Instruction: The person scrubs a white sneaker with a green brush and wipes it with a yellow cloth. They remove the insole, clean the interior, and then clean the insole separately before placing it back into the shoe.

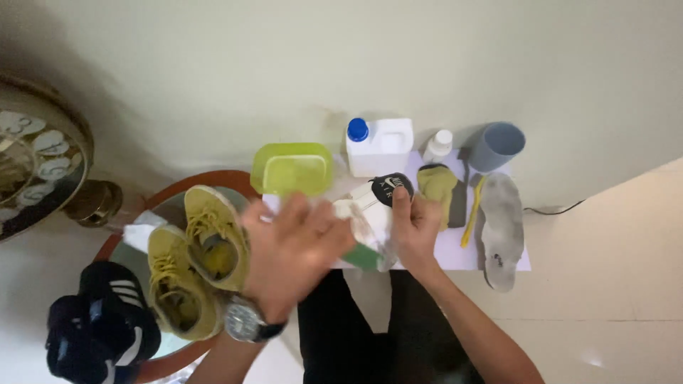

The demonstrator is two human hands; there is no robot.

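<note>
From the head view I see my left hand, blurred with motion, spread open with fingers extended over a pale, whitish insole-shaped piece, while my right hand is closed around the far end of that piece, thumb up against its black heel patch. The piece lies across a white sheet of paper on the floor, just in front of my knees. I cannot tell whether the left palm truly presses on it or only passes above. A green-edged sponge or cloth peeks out beneath the hands. To work this well, I judge the right hand should hold the piece flat and steady while the left strokes evenly along its length, keeping it over the paper. Beside it lie a grey worn insole, a yellow-handled brush and a crumpled yellow-green sock or cloth. Behind stand a white plastic jug with a blue cap, a small white bottle, a grey-blue cup and a lime-green lidded plastic box. A pair of yellow lace-up sneakers rests on a round wood-rimmed tray to the left.
</note>
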